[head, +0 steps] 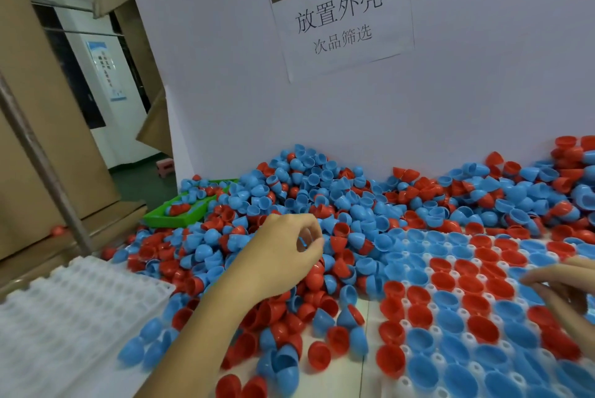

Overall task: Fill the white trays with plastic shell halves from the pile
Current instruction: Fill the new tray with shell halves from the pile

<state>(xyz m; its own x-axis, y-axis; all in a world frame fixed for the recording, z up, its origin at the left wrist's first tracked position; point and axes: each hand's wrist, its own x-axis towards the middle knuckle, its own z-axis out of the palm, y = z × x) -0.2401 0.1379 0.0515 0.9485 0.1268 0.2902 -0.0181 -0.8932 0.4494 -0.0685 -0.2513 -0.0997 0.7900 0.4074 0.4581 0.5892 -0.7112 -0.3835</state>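
A big pile of red and blue plastic shell halves [322, 201] covers the table against the white wall. My left hand [283, 256] hovers over the pile's near side, fingers curled, pinching a blue shell half [302, 241]. At the right lies a white tray [433, 331] whose sockets hold red and blue halves, open side up. My right hand [560, 288] rests over this tray at the right edge of view, fingers stretched out and blurred, holding nothing that I can see. A second white tray [64, 310] with bare sockets lies at the lower left.
A green bin [167, 220] holding a few shells sits at the pile's far left. A white board with a paper sign [341, 20] backs the table. Cardboard boxes [42, 140] and a grey metal pole [48, 172] stand at the left.
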